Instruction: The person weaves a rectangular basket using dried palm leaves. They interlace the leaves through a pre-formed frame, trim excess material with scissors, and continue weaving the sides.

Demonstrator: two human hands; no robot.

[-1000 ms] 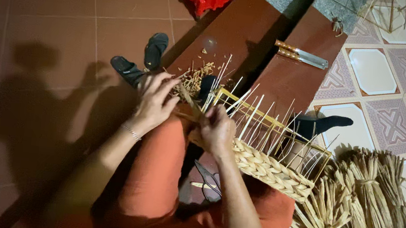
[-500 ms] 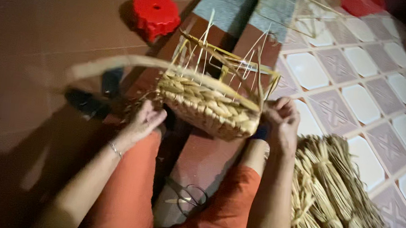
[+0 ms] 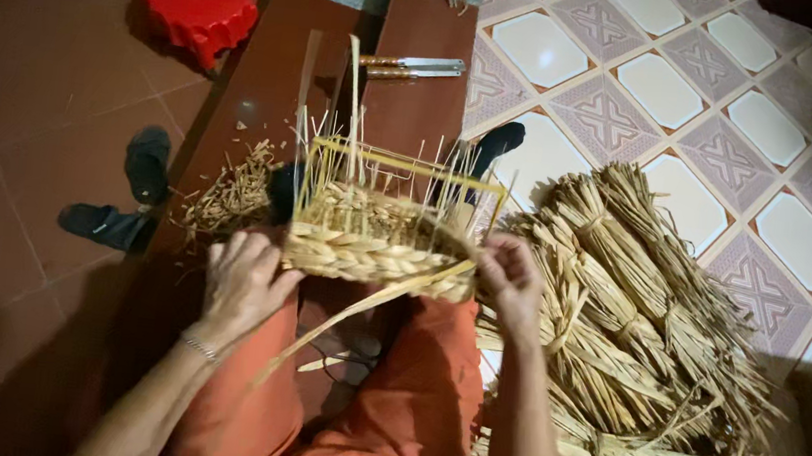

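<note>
A half-woven straw basket (image 3: 379, 245) on a thin yellow frame rests over my knees, with upright stakes sticking out of its top. My left hand (image 3: 241, 281) grips its left end. At the right corner my right hand (image 3: 511, 284) pinches a long flat straw strand (image 3: 356, 318) that trails down to the left across my orange trousers. Both hands are closed on what they hold.
Bundles of dried straw (image 3: 636, 333) lie piled at my right on the patterned tiles. A red plastic stool (image 3: 198, 5) stands far left. Two wooden-handled knives (image 3: 413, 66) lie on the brown board ahead. Black sandals (image 3: 128, 194) and straw scraps (image 3: 233, 195) lie at the left.
The basket has been turned and now sits square in front of me. My right hand has shifted to its right corner with the strand; the view has swung toward the straw pile.
</note>
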